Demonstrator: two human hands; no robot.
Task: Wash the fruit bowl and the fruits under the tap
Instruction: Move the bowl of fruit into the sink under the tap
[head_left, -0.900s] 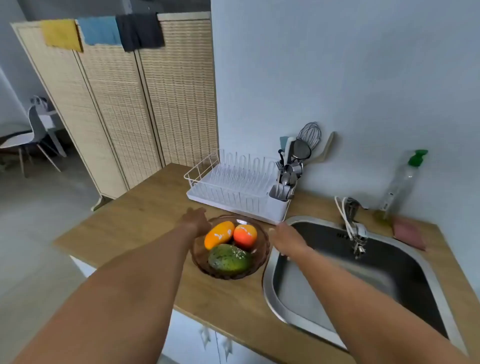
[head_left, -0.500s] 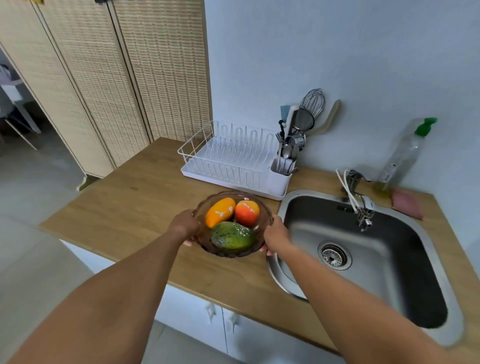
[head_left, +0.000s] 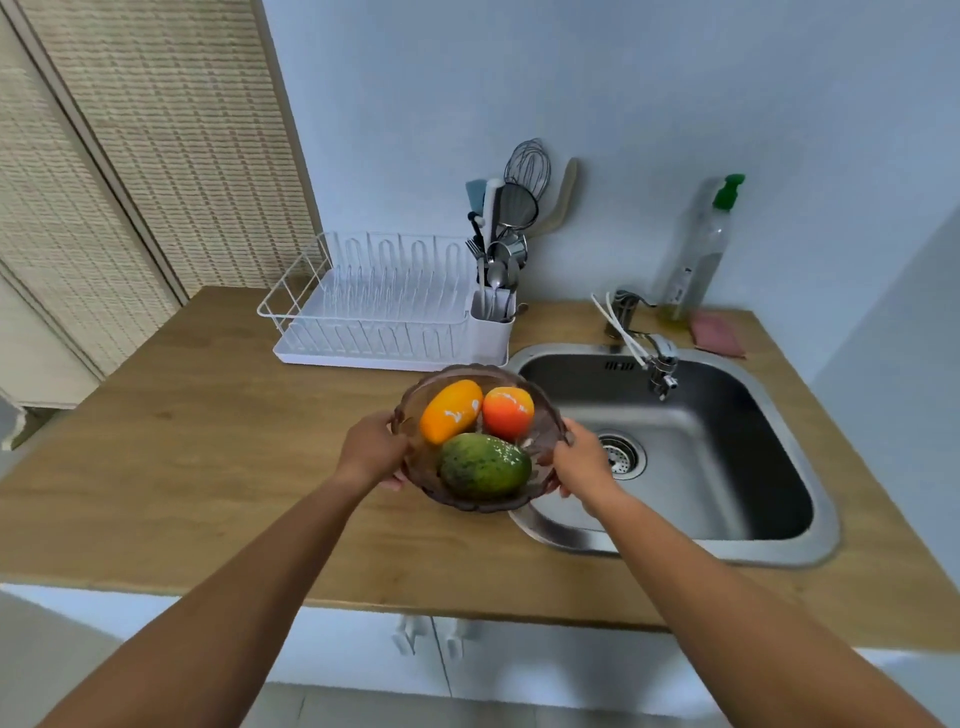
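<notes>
Scalloped brown glass fruit bowl (head_left: 545, 415) between left hand (head_left: 370, 450) and right hand (head_left: 581, 460)

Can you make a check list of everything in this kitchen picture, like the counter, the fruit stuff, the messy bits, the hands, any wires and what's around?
Surface: wooden countertop with inset steel sink.
Job's things: brown glass fruit bowl holding orange oval fruit, red-orange round fruit, green speckled fruit; chrome tap, no water visible.
Clutter: white dish rack, utensil caddy, green-capped bottle, pink sponge.
Grippers: left hand and right hand grip the bowl's sides.
Cables: white cords at tap.
Surroundings: woven screen, pale wall.
</notes>
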